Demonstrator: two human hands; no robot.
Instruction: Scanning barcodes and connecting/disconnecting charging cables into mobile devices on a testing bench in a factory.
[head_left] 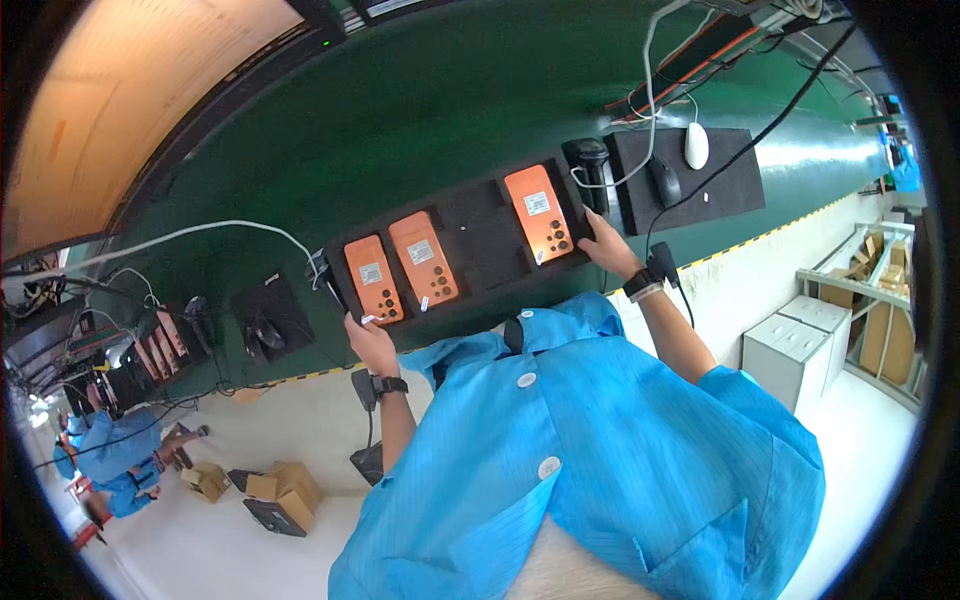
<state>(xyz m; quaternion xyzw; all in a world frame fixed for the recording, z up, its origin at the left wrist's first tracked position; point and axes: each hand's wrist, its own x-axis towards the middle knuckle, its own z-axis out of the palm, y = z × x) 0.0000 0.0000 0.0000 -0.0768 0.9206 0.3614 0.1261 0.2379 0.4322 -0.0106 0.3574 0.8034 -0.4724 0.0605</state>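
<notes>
A long black foam tray [478,243] lies slantwise on the green bench in front of me. Three orange phones rest in it, backs up, each with a white label: one at the left end [373,280], another beside it [423,257] and a third near the right end [539,214]. Small white tabs stick out at their lower edges. My left hand [372,346] grips the tray's left end, fingers partly hidden by its edge. At the right end, my right hand [608,246] holds the tray's side, thumb toward the far edge.
A black scanner [588,160] with a pale cable stands right of the tray. Beyond it, a white mouse [696,146] and a black mouse [664,181] sit on a dark mat. Another scanner [321,268] touches the left end. Cardboard boxes [285,492] stand on the floor.
</notes>
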